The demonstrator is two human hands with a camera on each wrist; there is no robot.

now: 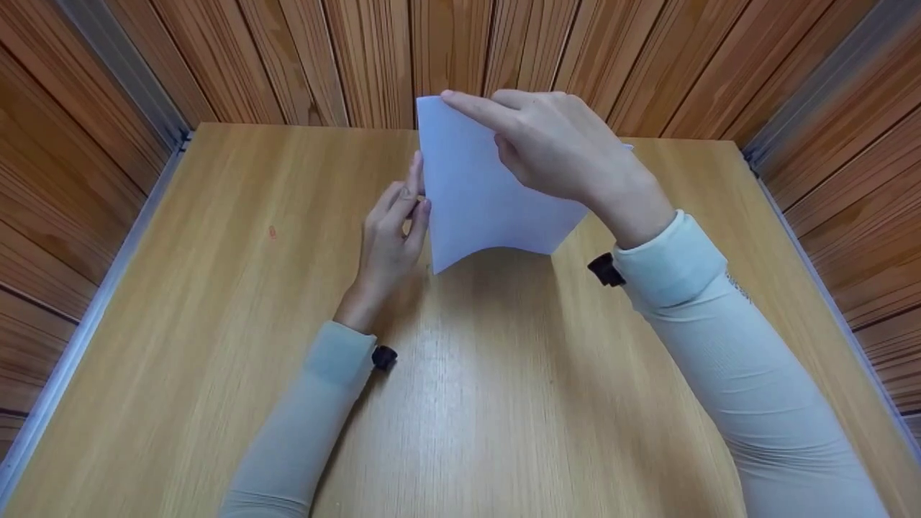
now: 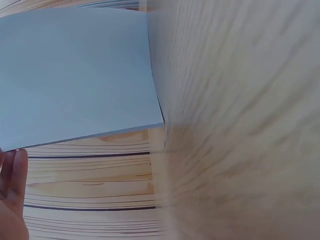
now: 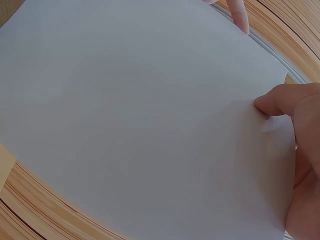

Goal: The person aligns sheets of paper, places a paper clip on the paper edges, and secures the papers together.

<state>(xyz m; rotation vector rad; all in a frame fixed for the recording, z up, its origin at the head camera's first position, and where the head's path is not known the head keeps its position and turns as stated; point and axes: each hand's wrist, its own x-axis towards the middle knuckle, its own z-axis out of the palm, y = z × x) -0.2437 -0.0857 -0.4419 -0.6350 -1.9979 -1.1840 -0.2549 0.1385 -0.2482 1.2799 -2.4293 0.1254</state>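
A stack of white paper sheets (image 1: 482, 187) stands upright on the table, its face bowed and its lower edge curving. In the left wrist view the layered edge of the paper (image 2: 75, 75) shows. My right hand (image 1: 554, 140) grips the upper edge; the right wrist view has one digit of the right hand (image 3: 305, 120) on the near face of the paper (image 3: 140, 115) and others partly hidden behind it. My left hand (image 1: 392, 223) touches the left side edge with fairly straight fingers. Only part of the left hand (image 2: 12, 195) is in the left wrist view.
The wooden table (image 1: 460, 403) extends toward me and to both sides. A wood-plank wall (image 1: 374, 57) rises behind it, with plank walls left and right. Metal rails (image 1: 108, 288) run along the sides. A small orange mark (image 1: 272, 232) lies on the left of the tabletop.
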